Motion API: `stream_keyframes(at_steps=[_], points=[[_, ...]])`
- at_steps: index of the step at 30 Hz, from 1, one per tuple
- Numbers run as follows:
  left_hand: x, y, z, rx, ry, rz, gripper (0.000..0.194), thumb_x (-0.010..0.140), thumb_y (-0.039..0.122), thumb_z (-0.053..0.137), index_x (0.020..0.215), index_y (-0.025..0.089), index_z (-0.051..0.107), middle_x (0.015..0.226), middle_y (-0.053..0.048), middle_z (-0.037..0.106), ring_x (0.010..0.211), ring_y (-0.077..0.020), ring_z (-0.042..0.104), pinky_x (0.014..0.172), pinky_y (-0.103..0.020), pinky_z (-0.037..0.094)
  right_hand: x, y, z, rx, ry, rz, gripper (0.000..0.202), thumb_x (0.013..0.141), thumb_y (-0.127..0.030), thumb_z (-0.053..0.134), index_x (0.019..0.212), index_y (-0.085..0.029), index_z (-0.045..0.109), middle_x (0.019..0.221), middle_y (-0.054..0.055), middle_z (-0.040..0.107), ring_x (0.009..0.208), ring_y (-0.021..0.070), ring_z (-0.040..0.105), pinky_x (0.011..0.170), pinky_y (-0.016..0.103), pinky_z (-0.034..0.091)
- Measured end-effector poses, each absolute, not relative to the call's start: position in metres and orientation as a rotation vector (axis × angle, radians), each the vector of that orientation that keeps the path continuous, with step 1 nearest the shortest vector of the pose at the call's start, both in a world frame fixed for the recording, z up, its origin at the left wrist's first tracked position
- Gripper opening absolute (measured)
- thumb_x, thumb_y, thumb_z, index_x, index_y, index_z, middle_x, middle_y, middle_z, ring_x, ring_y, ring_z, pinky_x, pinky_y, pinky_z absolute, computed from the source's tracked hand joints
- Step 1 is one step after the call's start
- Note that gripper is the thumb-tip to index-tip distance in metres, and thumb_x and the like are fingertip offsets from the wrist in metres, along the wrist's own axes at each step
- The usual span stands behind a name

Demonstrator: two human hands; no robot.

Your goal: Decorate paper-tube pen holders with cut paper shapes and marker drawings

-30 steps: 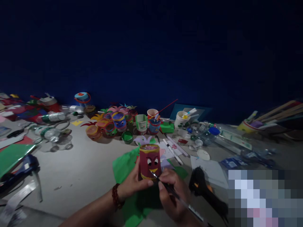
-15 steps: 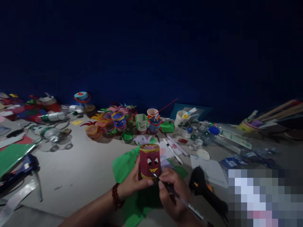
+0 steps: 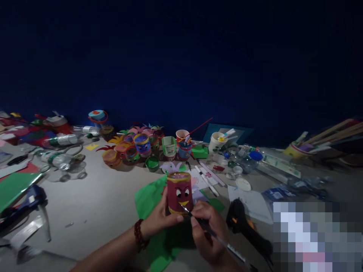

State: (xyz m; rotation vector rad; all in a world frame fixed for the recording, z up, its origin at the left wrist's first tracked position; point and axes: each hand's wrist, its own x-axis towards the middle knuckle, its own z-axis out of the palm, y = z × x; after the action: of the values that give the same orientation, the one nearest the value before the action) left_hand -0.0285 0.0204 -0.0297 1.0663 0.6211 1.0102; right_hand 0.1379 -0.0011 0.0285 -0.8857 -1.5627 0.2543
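My left hand (image 3: 160, 215) is closed around the left side and base of a dark red cup (image 3: 172, 189) with yellow bands at rim and bottom. White eyes, dark brows and a yellow beak decorate its front. In my right hand (image 3: 208, 226) is a slim pen-like tool (image 3: 217, 238), perhaps a marker or brush, pinched between thumb and fingers. Its tip meets the yellow beak. Beneath the cup and both hands lies a green sheet (image 3: 150, 196), partly hidden by my hands and forearm.
Behind stand several decorated cups (image 3: 141, 143) and a green paint pot (image 3: 152, 163). A black glue gun (image 3: 241, 219) lies to the right, a blue glue gun (image 3: 32, 198) to the left. Plastic bottles (image 3: 56, 158) lie at both sides. White pens (image 3: 206, 180) rest beyond the cup.
Hardly anything differs. Both hands, the cup and the tool tip stay in nearly the same place. At lower left, a strip and something dark by it look slightly shifted.
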Motion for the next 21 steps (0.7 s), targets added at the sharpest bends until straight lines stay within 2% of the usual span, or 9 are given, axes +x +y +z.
stream_keyframes(at_steps=[4, 10, 15, 21], points=[[-0.029, 0.021, -0.030, 1.083, 0.643, 1.014, 0.103, 0.071, 0.042, 0.082, 0.152, 0.022, 0.021, 0.147, -0.018, 0.046, 0.134, -0.0383, 0.045, 0.111, -0.051, 0.036, 0.137, -0.001, 0.031, -0.874, -1.562, 0.267, 0.018, 0.073, -0.008, 0.055, 0.084, -0.022, 0.060, 0.068, 0.000, 0.064, 0.064, 0.0173, 0.066, 0.062, 0.029, 0.057], [-0.029, 0.020, -0.029, 1.076, 0.646, 0.998, 0.102, 0.072, 0.042, 0.081, 0.152, 0.021, 0.021, 0.146, -0.019, 0.048, 0.131, -0.0384, 0.048, 0.109, -0.051, 0.038, 0.139, -0.003, 0.027, -0.889, -1.547, 0.292, 0.018, 0.074, -0.008, 0.055, 0.084, -0.022, 0.059, 0.070, 0.001, 0.065, 0.068, 0.0199, 0.067, 0.067, 0.032, 0.057], [-0.029, 0.020, -0.027, 1.069, 0.652, 0.999, 0.107, 0.072, 0.042, 0.081, 0.153, 0.021, 0.017, 0.151, -0.019, 0.042, 0.136, -0.0384, 0.042, 0.113, -0.052, 0.034, 0.140, -0.003, 0.022, -0.891, -1.567, 0.337, 0.018, 0.074, -0.009, 0.056, 0.086, -0.022, 0.059, 0.073, 0.001, 0.064, 0.069, 0.0189, 0.066, 0.066, 0.031, 0.057], [-0.029, 0.020, -0.027, 1.074, 0.633, 0.994, 0.102, 0.073, 0.041, 0.081, 0.152, 0.021, 0.020, 0.145, -0.019, 0.049, 0.131, -0.0369, 0.048, 0.110, -0.050, 0.038, 0.141, -0.004, 0.021, -0.915, -1.556, 0.300, 0.017, 0.076, -0.009, 0.054, 0.085, -0.022, 0.058, 0.074, 0.001, 0.065, 0.070, 0.0179, 0.066, 0.069, 0.031, 0.057]])
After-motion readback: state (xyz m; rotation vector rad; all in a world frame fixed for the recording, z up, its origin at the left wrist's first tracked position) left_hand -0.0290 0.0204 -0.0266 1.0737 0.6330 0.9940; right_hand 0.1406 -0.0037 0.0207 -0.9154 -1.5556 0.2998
